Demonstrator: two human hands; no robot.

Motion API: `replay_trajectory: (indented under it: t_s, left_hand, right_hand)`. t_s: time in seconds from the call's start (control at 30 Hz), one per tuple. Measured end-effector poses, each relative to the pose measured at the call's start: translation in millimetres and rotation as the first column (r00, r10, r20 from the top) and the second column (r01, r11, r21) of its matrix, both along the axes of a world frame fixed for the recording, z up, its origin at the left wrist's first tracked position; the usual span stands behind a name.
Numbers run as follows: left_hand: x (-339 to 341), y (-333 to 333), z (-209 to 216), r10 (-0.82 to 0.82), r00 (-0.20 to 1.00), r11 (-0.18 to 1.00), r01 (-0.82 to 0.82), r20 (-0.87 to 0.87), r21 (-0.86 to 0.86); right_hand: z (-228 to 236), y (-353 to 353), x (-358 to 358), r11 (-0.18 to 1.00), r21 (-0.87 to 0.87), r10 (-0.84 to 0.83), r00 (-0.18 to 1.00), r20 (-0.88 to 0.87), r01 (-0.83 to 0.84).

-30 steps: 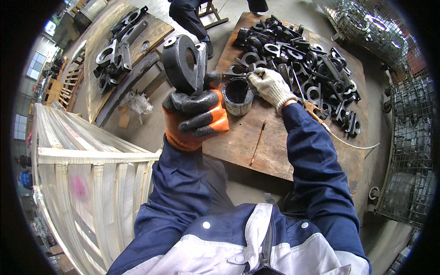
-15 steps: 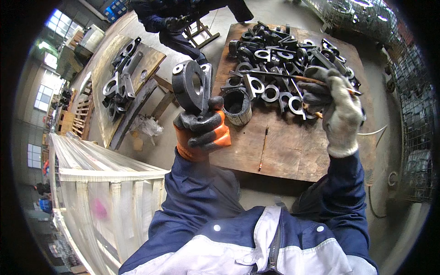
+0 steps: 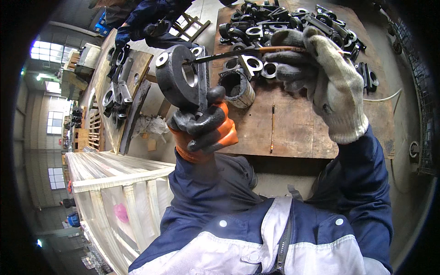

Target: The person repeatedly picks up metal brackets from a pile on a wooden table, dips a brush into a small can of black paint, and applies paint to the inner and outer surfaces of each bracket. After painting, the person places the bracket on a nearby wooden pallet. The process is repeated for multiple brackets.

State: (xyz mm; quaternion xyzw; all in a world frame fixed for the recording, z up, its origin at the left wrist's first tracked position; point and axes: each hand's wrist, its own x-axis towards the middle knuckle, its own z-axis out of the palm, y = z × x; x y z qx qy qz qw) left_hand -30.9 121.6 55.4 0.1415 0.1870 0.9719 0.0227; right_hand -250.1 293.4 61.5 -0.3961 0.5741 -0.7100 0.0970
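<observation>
My left hand (image 3: 204, 130), in an orange glove with black-coated fingers, grips the base of a black metal ring bracket (image 3: 173, 87) and holds it upright. In my right hand (image 3: 332, 87), which wears a white knit glove with dark grey fingers, is a thin paintbrush (image 3: 275, 49) with a brown handle. The brush's dark tip reaches left to the bracket's flat side, next to the ring's opening; whether it touches is hard to make out. Just right of my left hand stands a round can (image 3: 245, 96), black inside. A second thin brush (image 3: 273, 130) lies on the wooden tabletop (image 3: 300, 133).
Many black brackets (image 3: 261, 30) are heaped on the table's far side. More brackets (image 3: 120, 87) lie on a board at left, where a co-worker in dark clothing (image 3: 151, 20) bends over. A wrapped wooden crate (image 3: 123, 183) stands at my left, a wire cage (image 3: 419, 91) at right.
My right hand has brought the brush left and up to the bracket. The bracket is now tilted slightly. The co-worker's arm now reaches the left board. My whole view has shifted.
</observation>
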Motion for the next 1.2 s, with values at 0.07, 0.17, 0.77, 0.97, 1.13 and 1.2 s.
replay_trajectory:
  t_s: [0.07,0.17,0.77,0.97,1.13,1.2]
  left_hand:
    - [1,5,0,0.037,0.999,0.999,-0.037,0.015,-0.035]
    - [1,9,2,0.045,0.999,0.997,-0.046,-0.008,-0.063]
    - [6,8,7,0.059,0.998,0.992,-0.056,0.020,-0.110]
    - [6,5,5,-0.014,1.000,0.997,0.015,0.017,-0.078]
    - [6,11,0,0.035,0.999,0.999,-0.036,-0.016,-0.026]
    - [8,12,3,0.052,0.999,0.996,-0.050,0.016,-0.075]
  right_hand:
    - [-1,-1,-5,0.996,-0.044,-0.086,0.935,-0.345,0.076]
    - [-2,-1,-7,0.995,-0.070,-0.096,0.906,-0.411,0.074]
    - [-11,-2,-13,0.843,-0.342,0.538,0.638,0.551,-0.415]
    - [-5,7,-20,0.963,0.004,0.268,0.963,-0.024,-0.268]
    - [-4,4,-21,0.921,-0.173,0.389,0.848,0.361,-0.349]
    - [-4,3,-22,0.904,-0.232,0.428,0.781,0.454,-0.360]
